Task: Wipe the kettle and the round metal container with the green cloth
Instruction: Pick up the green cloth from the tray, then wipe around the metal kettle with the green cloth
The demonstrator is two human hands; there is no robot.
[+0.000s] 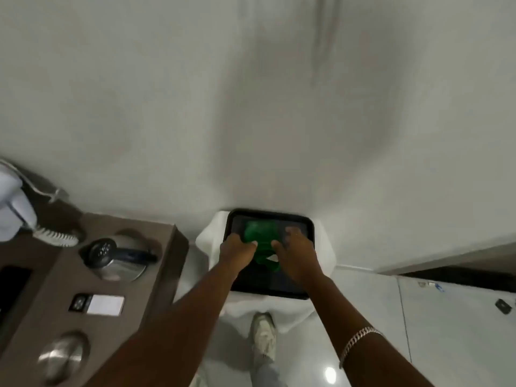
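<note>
A green cloth [261, 233] lies crumpled on a black tray [304, 223] that rests on a white-draped stand by the wall. My left hand [237, 251] grips the cloth's left side. My right hand [296, 254] presses on its right side, fingers curled into the fabric. To the left, a steel kettle [117, 255] with a black lid and handle stands on a brown counter [156, 286]. The round metal container [62, 356] sits at the counter's near end, its domed lid up.
A white telephone [14, 210] with a coiled cord sits at the counter's far left. A small white card [104, 304] lies between kettle and container. My shoe [264, 339] stands on the glossy floor below the stand. A dark ledge runs at right.
</note>
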